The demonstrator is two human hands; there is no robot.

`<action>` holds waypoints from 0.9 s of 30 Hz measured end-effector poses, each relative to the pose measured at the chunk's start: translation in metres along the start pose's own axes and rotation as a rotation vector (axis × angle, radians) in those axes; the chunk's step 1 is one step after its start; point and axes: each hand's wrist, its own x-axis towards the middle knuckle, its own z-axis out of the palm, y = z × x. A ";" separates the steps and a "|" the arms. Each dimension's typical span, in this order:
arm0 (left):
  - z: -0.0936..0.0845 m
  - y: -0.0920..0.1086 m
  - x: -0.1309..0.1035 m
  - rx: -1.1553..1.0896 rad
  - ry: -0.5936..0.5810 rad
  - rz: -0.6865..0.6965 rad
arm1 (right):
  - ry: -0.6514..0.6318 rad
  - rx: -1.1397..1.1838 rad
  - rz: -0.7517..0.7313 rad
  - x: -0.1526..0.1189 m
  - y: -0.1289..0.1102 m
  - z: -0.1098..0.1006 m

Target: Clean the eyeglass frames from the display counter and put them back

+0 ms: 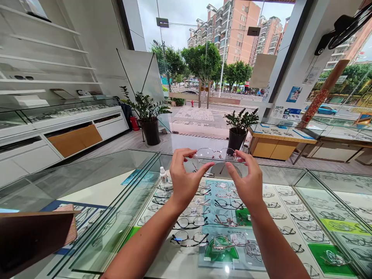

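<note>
Held up in front of me is a pair of thin-rimmed eyeglasses (216, 155), its lenses facing the glass doors. My left hand (186, 174) grips its left end between fingers and thumb. At the opposite end my right hand (247, 176) pinches the frame near the hinge, thumb underneath. The temples are partly hidden by lenses and hands. Below both hands lies a glass display case (180, 267) with rows of eyeglasses, among them a dark-rimmed pair (189, 238). A small white bottle (163, 175) stands just left of my left hand.
A brown box-like object (35, 240) juts in at lower left. Two potted plants (151, 130) (236, 135) flank the doorway. Another display counter (270, 145) stands at the right, and a long white cabinet (72, 135) runs along the left wall.
</note>
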 end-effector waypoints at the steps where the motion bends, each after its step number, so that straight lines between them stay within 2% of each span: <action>1: 0.000 -0.002 0.001 -0.011 -0.024 -0.024 | 0.017 -0.016 -0.018 0.000 0.000 0.000; 6: 0.006 -0.023 0.007 -0.183 -0.259 -0.229 | 0.173 -0.154 -0.173 -0.002 -0.003 0.003; 10: 0.013 -0.036 0.007 -0.287 -0.310 -0.307 | 0.195 -0.205 -0.222 -0.002 -0.003 0.006; 13: 0.016 -0.036 0.003 -0.238 -0.259 -0.239 | 0.169 -0.212 -0.197 -0.002 0.001 0.007; 17: 0.017 -0.030 -0.002 -0.049 -0.091 -0.028 | 0.111 -0.195 -0.151 0.001 0.007 0.009; 20: 0.018 -0.029 -0.004 0.020 -0.015 0.097 | 0.082 -0.167 -0.120 0.003 0.011 0.011; 27: 0.020 -0.027 -0.008 0.116 0.055 0.194 | 0.019 -0.087 -0.026 0.003 0.016 0.013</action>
